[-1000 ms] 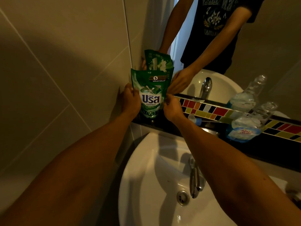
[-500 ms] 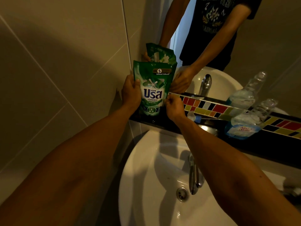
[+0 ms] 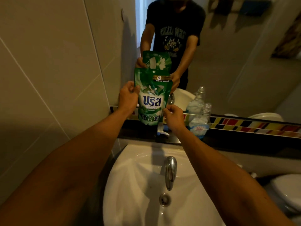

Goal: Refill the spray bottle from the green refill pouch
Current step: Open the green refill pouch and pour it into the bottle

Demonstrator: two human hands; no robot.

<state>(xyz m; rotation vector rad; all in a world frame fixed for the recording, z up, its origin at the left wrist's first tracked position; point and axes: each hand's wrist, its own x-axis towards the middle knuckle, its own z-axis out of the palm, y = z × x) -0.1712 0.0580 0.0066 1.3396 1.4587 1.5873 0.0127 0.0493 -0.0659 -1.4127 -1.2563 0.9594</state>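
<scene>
Both hands, left [image 3: 128,97] and right [image 3: 173,117], pinch the green pouch [image 3: 152,97] above the shelf [image 3: 228,137]; a loose grip could drop it.

- green refill pouch [image 3: 152,97]: showing deep green with pale swirls; white splash graphic; dark blue lettering on a white patch; gold band near the top bearing a white disc
- tile strip [image 3: 254,126]: running in red, yellow, black and white blocks
- sink [image 3: 140,185]: appearing glossy white; faucet [image 3: 170,172] reading as silver chrome
- ledge [image 3: 228,141]: showing black
- wall tiles [image 3: 48,70]: showing plain beige with pale grout lines
- spray bottle [image 3: 201,121]: looking clear, with a white and blue label carrying red script
</scene>
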